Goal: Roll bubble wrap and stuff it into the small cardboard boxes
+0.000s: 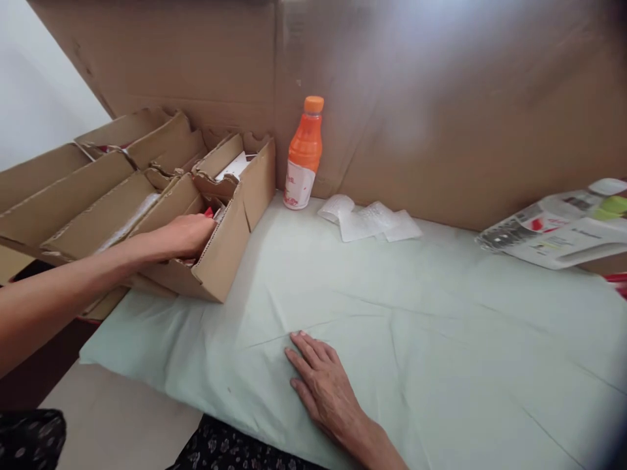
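Observation:
My left hand reaches into the front right compartment of a divided cardboard box. Its fingers are hidden by the compartment wall, so I cannot tell what they grip, if anything. A small bit of something red shows beside the knuckles. My right hand lies flat on the pale green cloth, fingers stretched out and nothing in them.
An orange bottle with a white label stands right of the box. Near it lie several translucent white pieces. At the far right a white plastic jug lies on its side. A large cardboard sheet rises behind everything.

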`<state>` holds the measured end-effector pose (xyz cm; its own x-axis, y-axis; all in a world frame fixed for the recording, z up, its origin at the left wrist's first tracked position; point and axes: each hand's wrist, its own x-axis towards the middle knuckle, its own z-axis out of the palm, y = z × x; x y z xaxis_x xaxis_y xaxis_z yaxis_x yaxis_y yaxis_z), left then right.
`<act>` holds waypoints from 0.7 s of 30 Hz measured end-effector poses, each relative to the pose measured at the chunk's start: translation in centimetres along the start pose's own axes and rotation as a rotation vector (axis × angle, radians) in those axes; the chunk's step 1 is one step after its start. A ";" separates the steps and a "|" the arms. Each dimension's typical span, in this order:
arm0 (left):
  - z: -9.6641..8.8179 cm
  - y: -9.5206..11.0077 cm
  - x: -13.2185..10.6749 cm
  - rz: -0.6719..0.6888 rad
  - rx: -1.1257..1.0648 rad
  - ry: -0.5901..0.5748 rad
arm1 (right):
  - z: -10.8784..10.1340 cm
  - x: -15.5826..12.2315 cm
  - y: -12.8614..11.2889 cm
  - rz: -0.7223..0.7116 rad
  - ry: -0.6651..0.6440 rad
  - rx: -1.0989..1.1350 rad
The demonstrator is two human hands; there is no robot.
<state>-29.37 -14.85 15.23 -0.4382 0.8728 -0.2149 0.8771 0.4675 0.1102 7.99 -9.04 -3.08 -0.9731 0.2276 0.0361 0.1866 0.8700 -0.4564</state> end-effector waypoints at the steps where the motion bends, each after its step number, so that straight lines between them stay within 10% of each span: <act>1: -0.8 -0.2 -0.5 -0.033 -0.008 0.016 | -0.8 0.1 0.4 0.014 -0.011 0.071; 6: -5.3 1.1 -5.9 -0.155 -0.307 0.546 | -8.2 4.5 1.8 0.160 0.104 0.574; 9: -4.9 4.5 -7.1 0.103 -0.444 0.812 | -12.7 10.0 0.3 0.076 0.150 1.000; 13: -2.1 7.9 -4.2 0.663 -0.481 0.618 | -15.0 15.7 -1.8 0.005 0.366 1.266; 15: -1.7 7.7 -2.7 0.738 -0.503 0.494 | -15.5 17.0 -0.4 0.100 0.528 1.182; 21: -4.2 0.6 -3.4 0.166 -0.552 0.654 | -22.1 19.0 9.8 0.414 0.629 0.397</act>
<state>-28.15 -16.91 20.14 -0.4863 0.7621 0.4275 0.7935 0.1803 0.5813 -5.64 13.47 12.76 -0.5586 0.7965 0.2311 0.3350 0.4716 -0.8157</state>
